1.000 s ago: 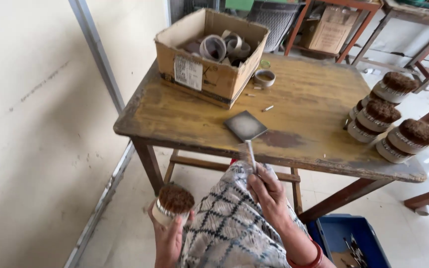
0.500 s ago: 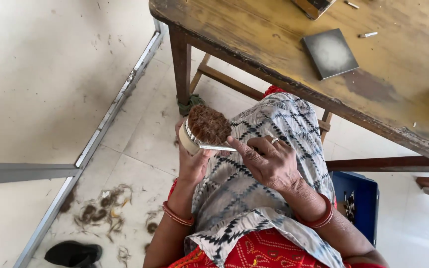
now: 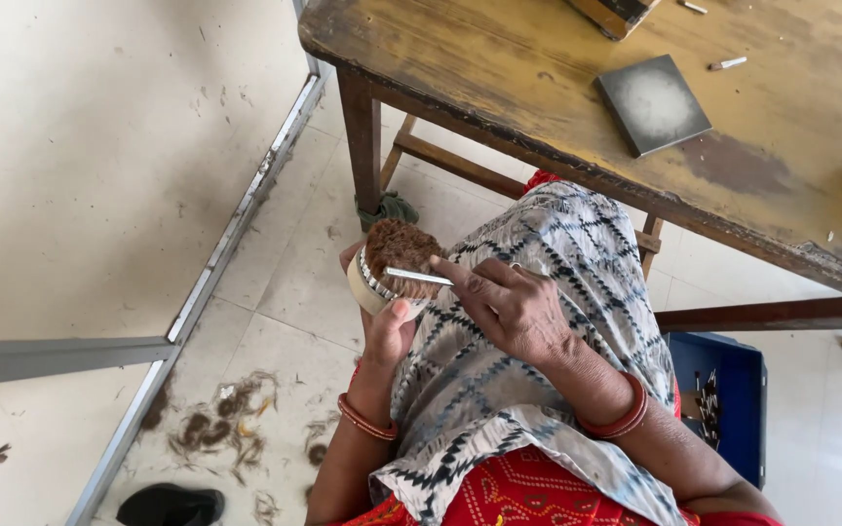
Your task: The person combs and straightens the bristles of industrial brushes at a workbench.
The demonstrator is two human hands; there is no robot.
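Between left fingers (image 3: 400,314), brush (image 3: 397,261) meets blade (image 3: 419,277).

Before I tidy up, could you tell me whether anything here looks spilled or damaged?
Yes: clumps of brown fibre clippings lie scattered on the pale tiled floor beside the metal rail, and the worn yellow wooden table has paint flaked off along its front edge.

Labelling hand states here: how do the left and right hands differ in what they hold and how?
The left hand cups a round brush from below, thumb up on its rim; the right hand comes from the side, pinching a thin metal blade laid across the brown bristles. The left wrist wears thin bangles; the right wears a thicker red one. Both are bare and held over the patterned cloth on the lap.
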